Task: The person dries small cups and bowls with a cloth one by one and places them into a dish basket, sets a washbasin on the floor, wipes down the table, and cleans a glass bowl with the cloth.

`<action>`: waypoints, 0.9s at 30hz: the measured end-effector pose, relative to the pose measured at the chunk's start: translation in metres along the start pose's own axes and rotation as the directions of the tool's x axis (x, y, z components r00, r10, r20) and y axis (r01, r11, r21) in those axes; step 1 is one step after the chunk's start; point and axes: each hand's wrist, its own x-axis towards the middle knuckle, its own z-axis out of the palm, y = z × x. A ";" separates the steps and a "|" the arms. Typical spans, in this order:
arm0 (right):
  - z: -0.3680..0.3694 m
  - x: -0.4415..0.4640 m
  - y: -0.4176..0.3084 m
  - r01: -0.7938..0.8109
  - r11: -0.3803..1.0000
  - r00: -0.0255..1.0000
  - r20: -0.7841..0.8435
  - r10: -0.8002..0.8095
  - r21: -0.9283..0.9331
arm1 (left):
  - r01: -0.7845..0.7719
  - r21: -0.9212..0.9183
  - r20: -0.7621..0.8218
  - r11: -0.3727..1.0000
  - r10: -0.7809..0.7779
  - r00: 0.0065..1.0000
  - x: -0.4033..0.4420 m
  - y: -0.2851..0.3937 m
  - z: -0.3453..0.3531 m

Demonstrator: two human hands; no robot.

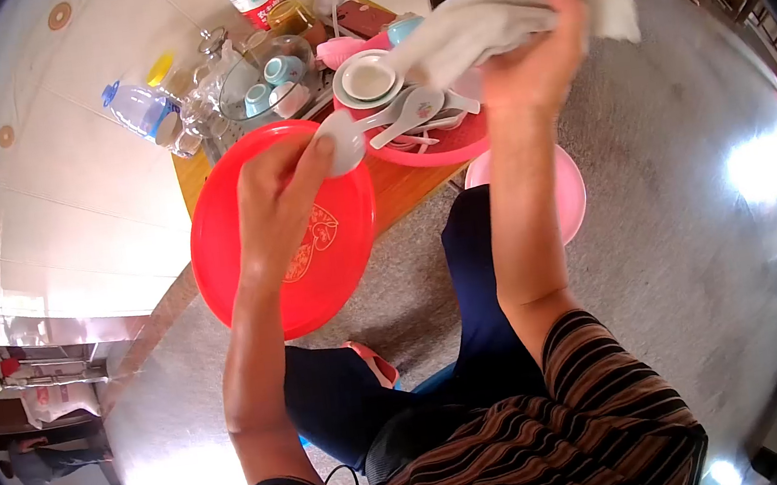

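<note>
My left hand [280, 188] pinches the bowl of a white soup spoon [346, 144] between thumb and fingers, its handle pointing right. Behind that hand is a red round tray [245, 260] with a gold pattern. My right hand [545, 54] is raised at the upper right, closed on a whitish cloth [497, 16] that hangs to both sides. Between the hands stands a pink basin [450, 153], holding several white spoons [418, 111] and small white bowls [368, 78]. The cloth hides part of the basin's far side.
On the wooden table [401, 188], a glass bowl [239, 91] holds light-blue cups [283, 69]. Plastic bottles [139, 108] and jars stand along the tiled wall. A pink round stool or basin [569, 191] is by my knee. Another person [56, 460] appears far left.
</note>
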 end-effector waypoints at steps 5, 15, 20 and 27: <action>-0.033 0.028 -0.043 0.176 0.976 0.981 -0.105 -0.163 0.132 | -0.106 0.031 0.276 0.994 0.093 0.957 0.074 0.000 0.057; -0.034 0.025 -0.070 0.168 0.982 0.979 -0.135 -0.155 0.085 | -0.626 0.416 0.537 0.659 0.378 0.754 0.132 -0.040 0.166; -0.027 0.026 -0.063 0.175 0.984 0.976 -0.135 -0.171 0.018 | -0.628 0.310 0.566 0.714 0.391 0.725 0.132 -0.047 0.150; -0.048 0.030 -0.051 -0.060 0.981 0.945 0.327 -0.003 0.182 | -0.243 0.584 0.135 0.774 0.203 0.970 0.147 -0.083 0.027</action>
